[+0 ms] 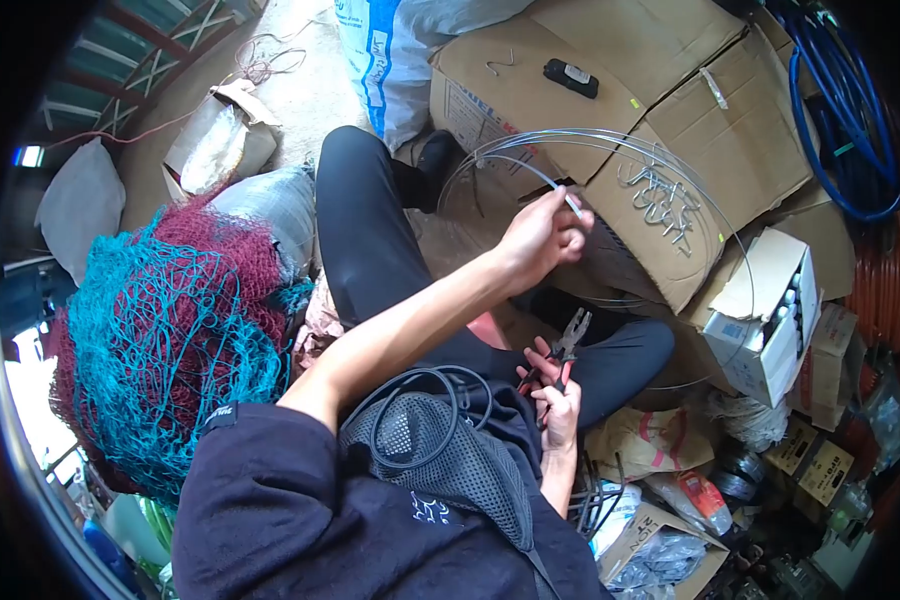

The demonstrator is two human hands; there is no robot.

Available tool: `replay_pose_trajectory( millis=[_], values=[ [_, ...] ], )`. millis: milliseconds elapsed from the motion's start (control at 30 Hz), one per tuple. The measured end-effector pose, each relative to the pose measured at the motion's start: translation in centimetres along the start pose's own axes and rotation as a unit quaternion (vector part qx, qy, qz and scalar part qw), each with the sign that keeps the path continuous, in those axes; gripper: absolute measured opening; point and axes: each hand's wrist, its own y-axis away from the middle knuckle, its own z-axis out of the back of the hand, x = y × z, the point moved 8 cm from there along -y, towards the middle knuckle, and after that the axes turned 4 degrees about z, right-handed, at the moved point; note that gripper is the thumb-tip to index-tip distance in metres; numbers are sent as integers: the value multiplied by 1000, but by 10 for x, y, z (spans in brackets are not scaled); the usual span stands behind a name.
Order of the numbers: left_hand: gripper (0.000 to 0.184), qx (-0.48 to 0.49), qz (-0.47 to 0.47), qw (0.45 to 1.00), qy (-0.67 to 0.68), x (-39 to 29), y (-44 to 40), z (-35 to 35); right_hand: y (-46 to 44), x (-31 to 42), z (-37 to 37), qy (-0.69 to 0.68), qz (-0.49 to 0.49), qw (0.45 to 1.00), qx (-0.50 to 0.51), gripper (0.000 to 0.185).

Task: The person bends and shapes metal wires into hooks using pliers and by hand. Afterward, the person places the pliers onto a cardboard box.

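Observation:
My left hand [545,238] is closed around the end of a thin metal wire [530,172], and a short tip sticks out past the fingers. The wire runs back into a large loose coil [705,200] that arcs over the cardboard and around my right knee. In front of my lap, my right hand [558,402] grips a pair of pliers [574,335] with red and black handles, jaws pointing up and away from me. The jaws are apart from the wire. A pile of bent wire hooks [663,205] lies on flattened cardboard [620,50] beyond my left hand.
On the cardboard are a single hook [500,64] and a black handheld device [571,78]. Teal and maroon netting [180,330] is heaped at left. A white box of tubes [765,325] stands at right, near blue hose [840,120]. An open carton [660,550] sits lower right.

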Motion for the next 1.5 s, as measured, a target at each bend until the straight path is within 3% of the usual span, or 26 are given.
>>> replay_pose_trajectory(
  millis=[133, 200, 267, 333, 500, 600, 633, 733, 833, 933, 1000, 1067, 1133, 1167, 1200, 1300, 1500],
  values=[
    [30, -117, 3, 981, -153, -17, 80, 9, -24, 7, -19, 40, 1, 995, 94, 61],
    [35, -150, -14, 959, -238, -35, 111, 13, -38, 10, -31, 83, -3, 988, 128, 49],
    [38, -198, -39, 942, -267, -51, 131, 22, -51, 16, -49, 135, -1, 976, 169, 37],
    [43, -229, -58, 931, -278, -67, 145, 24, -59, 21, -70, 85, 3, 979, 186, 39],
    [43, -226, -129, 904, -339, -74, 137, 17, -74, 37, -99, 125, 1, 972, 197, 39],
    [34, -150, -152, 891, -402, -75, 116, 10, -80, 36, -95, 151, 36, 973, 173, 37],
    [26, -146, -95, 900, -398, -71, 109, 12, -82, 34, -91, 160, 55, 972, 161, 36],
    [26, -74, -180, 856, -479, -76, 95, -3, -85, 20, -78, 141, 61, 980, 124, 36],
    [31, -18, -111, 822, -558, -80, 88, -10, -79, 24, -71, 222, 114, 964, 95, 36],
    [33, 7, -129, 756, -642, -92, 83, -20, -75, 22, -72, 150, 83, 979, 111, 41],
    [32, -14, -127, 708, -694, -94, 77, -29, -76, 15, -80, -32, 19, 989, 142, 49],
    [31, -64, -227, 679, -695, -84, 68, -42, -76, 11, -86, -153, -41, 975, 159, 58],
    [30, -92, -223, 675, -698, -61, 57, -51, -79, 10, -95, -216, -88, 959, 158, 66],
    [32, -90, -207, 688, -690, -49, 55, -56, -80, 8, -92, -193, -131, 966, 109, 67],
    [39, -85, -169, 702, -686, -37, 51, -56, -101, -16, -87, -179, -71, 942, 275, 63],
    [47, -92, -164, 692, -697, -24, 53, -60, -97, 11, -115, -202, -21, 929, 310, 73],
    [40, -98, -226, 662, -708, -25, 65, -56, -102, 17, -137, -265, -36, 890, 369, 76]
  ],
)
